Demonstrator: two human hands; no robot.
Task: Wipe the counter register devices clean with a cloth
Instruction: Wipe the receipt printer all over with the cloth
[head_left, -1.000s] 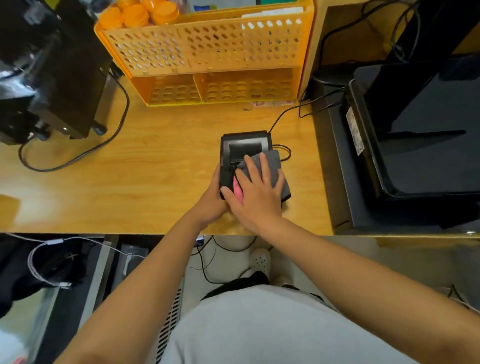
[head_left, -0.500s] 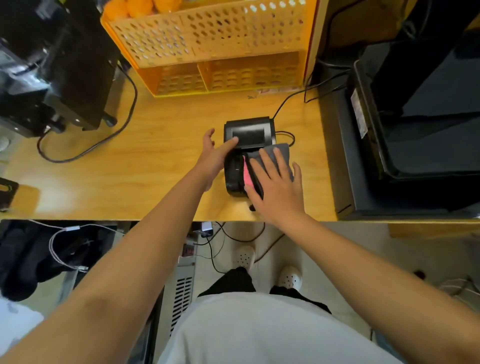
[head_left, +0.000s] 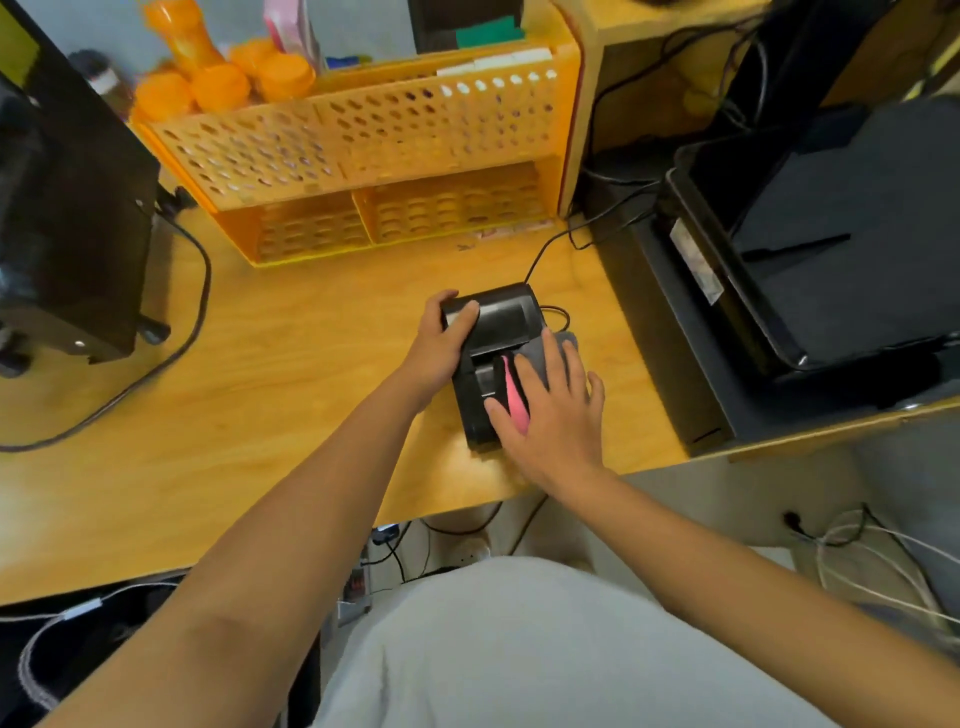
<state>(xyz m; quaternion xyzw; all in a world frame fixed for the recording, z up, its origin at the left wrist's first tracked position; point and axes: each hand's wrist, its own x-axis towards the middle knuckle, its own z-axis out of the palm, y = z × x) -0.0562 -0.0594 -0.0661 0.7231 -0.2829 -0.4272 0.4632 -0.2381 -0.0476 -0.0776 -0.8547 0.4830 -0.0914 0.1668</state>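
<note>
Printer sits near front edge of counter, toward right end; left hand now grips its far left corner, fingers curled, where half second ago it hovered open beside it; steadied for wiping

Right hand flat, fingers spread, presses cloth on printer's right side

Orange rack along back edge: top tier holds orange-capped bottles, lower bays' contents unclear

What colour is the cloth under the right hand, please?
Grey cloth with a pink patch, seen in the head view.
</note>
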